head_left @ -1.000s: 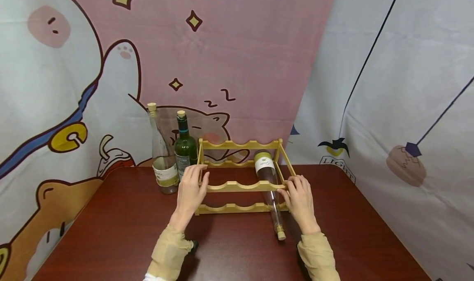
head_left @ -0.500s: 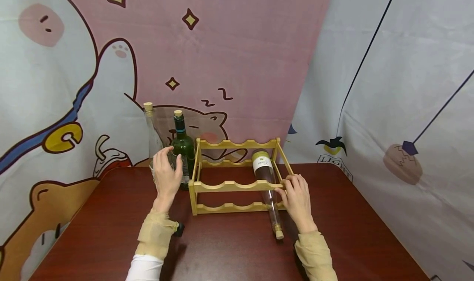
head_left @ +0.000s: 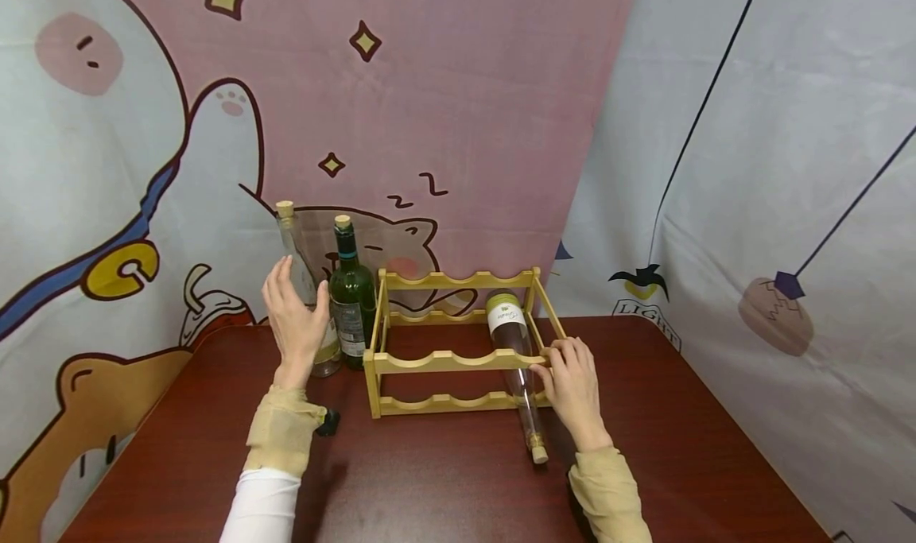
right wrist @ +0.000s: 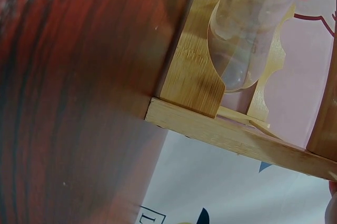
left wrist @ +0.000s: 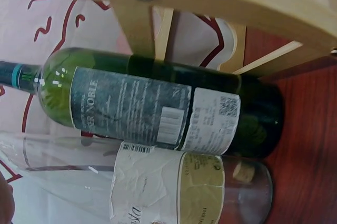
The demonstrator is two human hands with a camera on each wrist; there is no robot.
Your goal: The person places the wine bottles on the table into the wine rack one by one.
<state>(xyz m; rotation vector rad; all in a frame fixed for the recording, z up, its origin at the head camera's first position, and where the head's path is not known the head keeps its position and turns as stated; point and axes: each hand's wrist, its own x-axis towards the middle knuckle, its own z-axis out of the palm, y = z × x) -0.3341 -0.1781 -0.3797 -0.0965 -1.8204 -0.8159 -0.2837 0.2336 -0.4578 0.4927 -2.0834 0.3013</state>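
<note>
In the head view my left hand (head_left: 296, 320) is raised in front of a clear glass wine bottle (head_left: 327, 350), thumb apart from the fingers and nothing in its grasp. Beside that bottle stands a green wine bottle (head_left: 352, 296), corked like the clear one; the left wrist view gives their labels side by side, with a fingertip (left wrist: 5, 200) at the left edge. My right hand (head_left: 576, 385) grips the front right top corner of a wooden wine rack (head_left: 444, 360). Another clear bottle (head_left: 510, 320) lies in the rack's lower right slot, its corked neck pointing toward me.
The rack stands on a dark red wooden table (head_left: 429, 479), close to the green bottle's right side. A printed cloth backdrop (head_left: 487, 129) hangs behind the table and along its sides.
My left hand has let go of the rack's left front corner and moved left to the standing clear bottle. The right hand stays on the rack.
</note>
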